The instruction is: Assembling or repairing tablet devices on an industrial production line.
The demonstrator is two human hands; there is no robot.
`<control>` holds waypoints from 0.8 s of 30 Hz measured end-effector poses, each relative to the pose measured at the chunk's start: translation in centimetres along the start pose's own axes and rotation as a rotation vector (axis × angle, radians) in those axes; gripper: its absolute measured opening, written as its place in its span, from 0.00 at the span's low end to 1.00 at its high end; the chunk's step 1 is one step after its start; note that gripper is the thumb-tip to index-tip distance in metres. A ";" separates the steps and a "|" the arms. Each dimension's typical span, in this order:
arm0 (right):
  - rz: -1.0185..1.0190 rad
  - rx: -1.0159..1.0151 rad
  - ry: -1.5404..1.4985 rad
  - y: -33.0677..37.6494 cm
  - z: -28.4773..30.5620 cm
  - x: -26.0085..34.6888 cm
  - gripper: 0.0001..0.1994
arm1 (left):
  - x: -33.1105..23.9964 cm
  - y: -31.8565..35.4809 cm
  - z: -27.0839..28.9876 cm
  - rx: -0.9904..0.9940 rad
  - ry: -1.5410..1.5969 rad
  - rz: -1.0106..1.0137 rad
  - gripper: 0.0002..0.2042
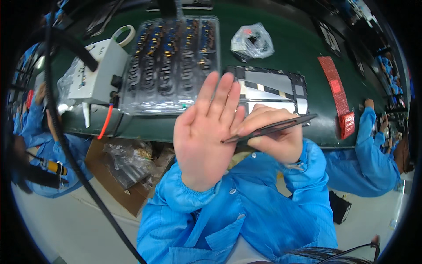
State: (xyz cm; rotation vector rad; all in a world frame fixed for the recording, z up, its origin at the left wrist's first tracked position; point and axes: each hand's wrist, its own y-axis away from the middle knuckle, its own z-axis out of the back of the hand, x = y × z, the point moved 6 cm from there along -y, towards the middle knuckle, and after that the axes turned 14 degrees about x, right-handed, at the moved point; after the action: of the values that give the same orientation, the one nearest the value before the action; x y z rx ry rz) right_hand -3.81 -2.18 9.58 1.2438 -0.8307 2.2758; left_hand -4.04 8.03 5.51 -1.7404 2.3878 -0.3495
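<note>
- We see a grey switch box [94,72] on the green workbench [294,42], left.
- Just beside it, our clear plastic tray [151,108] bears rows of small parts.
- Our left hand [205,131] lies open, palm up, fingers slightly spread.
- Our right hand [283,143] pinches black tweezers [274,127], tip at the left palm; contact we cannot tell.
- Far right, we spot red bubble wrap [336,88].
</note>
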 end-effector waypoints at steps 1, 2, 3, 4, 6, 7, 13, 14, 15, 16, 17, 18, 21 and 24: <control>-0.015 -0.094 -0.302 -0.1 -1.3 -1.1 0.11 | -1.1 0.8 0.5 0.023 -0.082 -0.050 0.25; -0.031 -0.179 -0.612 -0.4 -3.0 -2.3 0.11 | -2.4 1.9 1.0 0.044 -0.168 -0.105 0.24; -0.061 -0.148 -0.735 -1.6 -5.1 -2.6 0.10 | -4.4 3.6 1.3 0.050 -0.263 -0.204 0.24; -0.096 -0.123 -0.852 -2.8 -7.2 -3.2 0.10 | -6.4 5.2 1.8 0.058 -0.350 -0.294 0.23; -0.139 0.029 -1.117 -5.9 -11.8 -4.0 0.09 | -10.3 8.4 1.8 0.123 -0.529 -0.430 0.23; -0.115 0.059 -1.210 -7.4 -13.7 -4.1 0.09 | -12.0 10.0 2.2 0.083 -0.547 -0.471 0.22; -0.177 0.176 -1.539 -15.3 -27.5 -5.0 0.06 | -20.4 17.7 3.0 -0.093 -0.766 -0.669 0.22; -0.214 0.192 -1.514 -16.2 -28.9 -5.0 0.06 | -22.2 19.2 3.4 -0.185 -0.820 -0.761 0.22; -0.181 0.169 -1.497 -17.1 -30.0 -4.7 0.05 | -23.7 20.8 3.6 -0.276 -0.870 -0.852 0.22; -0.105 0.135 -1.409 -17.7 -31.2 -4.3 0.05 | -24.4 22.1 3.3 -0.276 -0.877 -0.860 0.22; -0.112 0.179 -1.296 -18.0 -31.7 -3.7 0.04 | -24.7 22.9 2.8 -0.306 -0.973 -0.838 0.21; -0.119 0.218 -1.183 -18.1 -32.1 -3.3 0.04 | -24.9 23.3 2.6 -0.336 -1.068 -0.814 0.19; 0.074 0.000 -0.750 -17.5 -32.9 -1.6 0.04 | -25.1 24.0 1.7 -0.512 -1.121 -0.896 0.19; 0.181 -0.281 -1.048 -20.4 -38.9 -7.6 0.04 | -23.0 19.9 0.8 -0.724 -1.190 -0.932 0.19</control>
State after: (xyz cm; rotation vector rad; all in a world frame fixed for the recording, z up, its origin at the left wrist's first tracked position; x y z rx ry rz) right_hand -11.10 38.47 -7.21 2.2825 -1.5697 1.4049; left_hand -14.96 35.70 -1.03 -2.2115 0.7869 1.2351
